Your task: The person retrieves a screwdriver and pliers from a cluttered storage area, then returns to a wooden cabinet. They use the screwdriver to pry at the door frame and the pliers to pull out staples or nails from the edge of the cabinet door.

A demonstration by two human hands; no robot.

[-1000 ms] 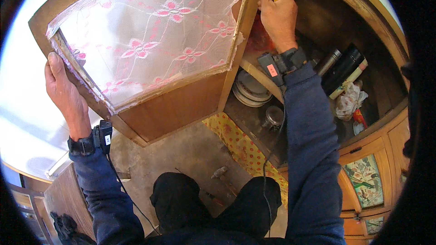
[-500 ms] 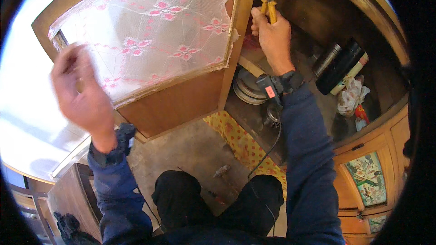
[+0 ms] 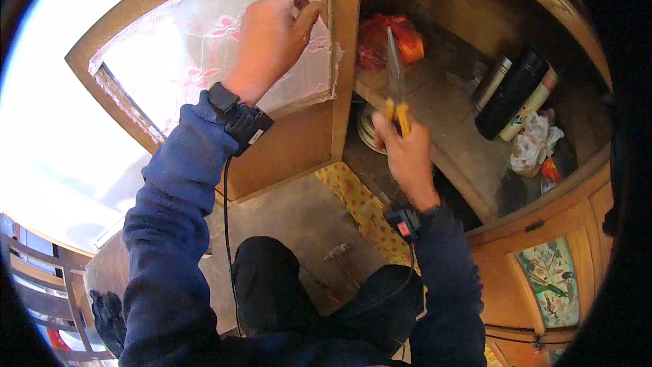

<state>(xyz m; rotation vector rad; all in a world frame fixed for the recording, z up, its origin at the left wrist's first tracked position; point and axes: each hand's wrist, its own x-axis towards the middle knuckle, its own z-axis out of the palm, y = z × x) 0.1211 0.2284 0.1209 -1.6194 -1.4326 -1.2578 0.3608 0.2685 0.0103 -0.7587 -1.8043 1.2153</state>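
Observation:
A cabinet door [image 3: 282, 149] stands swung out to the left, its upper part covered by whitish lace cloth [image 3: 204, 54] with pink flowers. Thin strips and ragged cloth edges border the lace. Over the lace's right side is my left hand [image 3: 275, 34], its fingers curled and thumb close to the right-hand strip [image 3: 333, 41]. Whether it pinches cloth or some small thing is hidden. My right hand [image 3: 409, 156] grips scissors [image 3: 396, 75] by their yellow handles, blades pointing up and nearly together, in front of the cabinet opening.
Inside the cabinet [image 3: 455, 109] lie a red plastic bag [image 3: 390, 41], a black flask [image 3: 513, 95], a silver flask [image 3: 492, 81] and a white plastic bag [image 3: 533, 143]. Stacked plates [image 3: 370, 129] sit lower down. A hammer [image 3: 337, 251] lies on the floor beside patterned yellow cloth [image 3: 360, 207].
My left hand has moved right across the lace, from its left edge to its right side. My right hand has come down with the scissors, bringing the red bag into view.

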